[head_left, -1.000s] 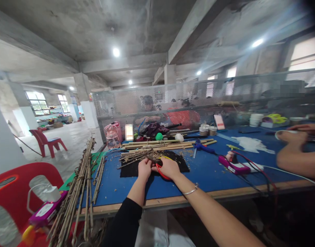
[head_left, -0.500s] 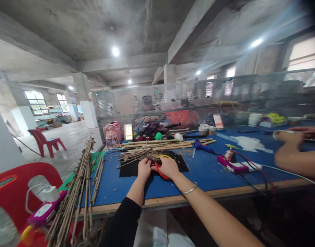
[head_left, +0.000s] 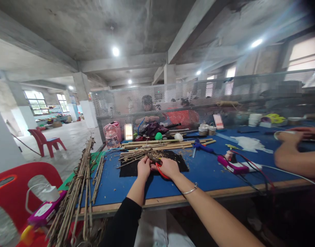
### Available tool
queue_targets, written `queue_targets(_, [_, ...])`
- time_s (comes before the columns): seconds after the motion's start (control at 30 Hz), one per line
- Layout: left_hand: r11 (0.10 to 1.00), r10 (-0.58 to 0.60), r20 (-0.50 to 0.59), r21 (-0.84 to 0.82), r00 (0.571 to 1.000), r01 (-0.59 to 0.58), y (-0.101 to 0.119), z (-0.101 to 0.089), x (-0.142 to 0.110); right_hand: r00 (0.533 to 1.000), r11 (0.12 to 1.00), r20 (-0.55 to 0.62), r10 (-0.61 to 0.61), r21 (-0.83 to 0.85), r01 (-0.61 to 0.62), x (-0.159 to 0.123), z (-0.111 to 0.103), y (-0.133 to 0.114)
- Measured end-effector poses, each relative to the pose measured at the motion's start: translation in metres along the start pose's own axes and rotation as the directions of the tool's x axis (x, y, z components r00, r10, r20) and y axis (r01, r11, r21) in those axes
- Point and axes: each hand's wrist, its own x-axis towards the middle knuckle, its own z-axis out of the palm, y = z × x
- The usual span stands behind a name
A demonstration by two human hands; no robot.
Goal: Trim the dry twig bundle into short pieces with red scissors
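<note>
My right hand [head_left: 169, 168] is closed round pruning shears [head_left: 161, 172] with a red handle and a bit of yellow showing. Their dark head points left toward my other hand. My left hand [head_left: 144, 167] is pinched shut beside the blades; what its fingers hold is hidden. Both hands are over a black mat [head_left: 181, 161]. Just beyond them, cut twigs [head_left: 130, 156] lie in a loose pile on the mat, with small chips scattered round.
A bundle of long dry stalks [head_left: 81, 178] leans over the table's left edge. Bamboo sticks [head_left: 170, 145] lie behind the mat. To the right are a blue glue gun [head_left: 203, 146], a purple power strip [head_left: 233, 166] with cables, and a co-worker's arm [head_left: 288, 154]. A mesh screen [head_left: 116, 103] stands behind.
The shears' handles have come together: the yellow one stood out wide before and is now mostly under my right hand. My left hand has hardly moved.
</note>
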Motion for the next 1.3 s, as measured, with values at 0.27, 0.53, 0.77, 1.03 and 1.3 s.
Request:
queue_targets(0.27, [0.998, -0.021, -0.055, -0.060, 0.998, 0.018, 0.004, 0.000, 0.000, 0.997, 0.997, -0.055, -0.058, 0.046, 0.060, 0.000, 0.003, 0.001])
queue_targets(0.53, [0.988, -0.081, -0.021, -0.130, 0.996, 0.078, 0.007, 0.002, -0.002, 0.994, 0.994, -0.070, -0.081, 0.064, 0.085, 0.003, 0.004, 0.003])
queue_targets(0.77, [0.966, -0.139, 0.012, -0.219, 0.990, 0.138, 0.019, 0.004, -0.009, 0.990, 0.994, -0.109, -0.092, 0.056, 0.098, 0.003, 0.004, 0.003])
queue_targets(1.03, [0.972, -0.114, -0.009, -0.208, 0.993, 0.110, 0.012, 0.003, -0.006, 0.999, 0.997, -0.024, -0.046, 0.060, 0.047, 0.003, 0.004, 0.004])
queue_targets(1.3, [0.961, -0.166, -0.076, -0.238, 0.983, 0.143, 0.010, 0.001, -0.002, 1.000, 0.999, -0.007, -0.019, 0.026, 0.019, 0.002, 0.006, 0.003])
